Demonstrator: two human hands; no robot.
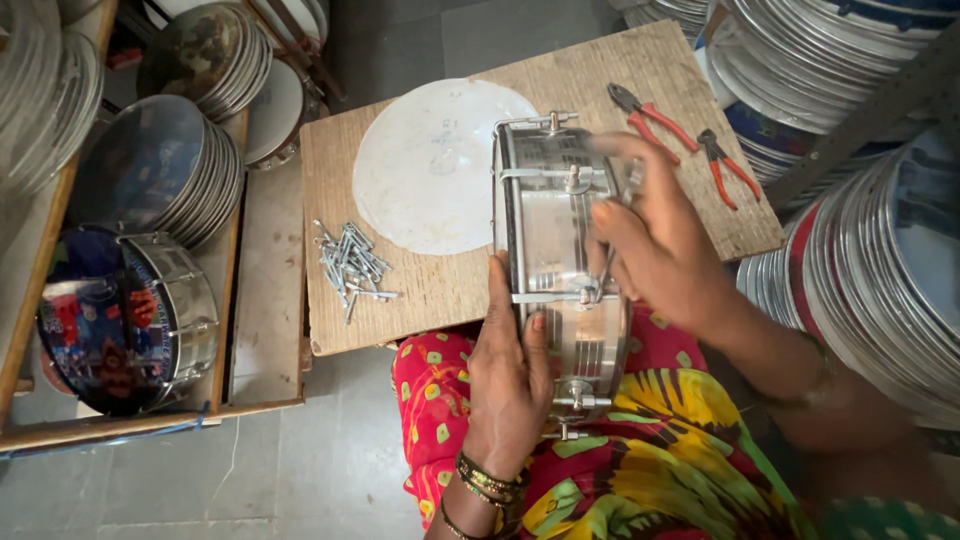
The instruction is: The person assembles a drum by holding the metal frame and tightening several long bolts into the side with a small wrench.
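The steel drum shell (555, 260) stands on its rim at the wooden board's (420, 300) near edge, long axis running away from the person. The left hand (510, 380) clamps its near side; the right hand (655, 235) grips the far-right tension rod (fingers closed, slightly blurred).

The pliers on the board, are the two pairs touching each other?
Apart. The head view shows the larger pliers and the smaller pliers lying side by side on the board, with a strip of bare wood between them.
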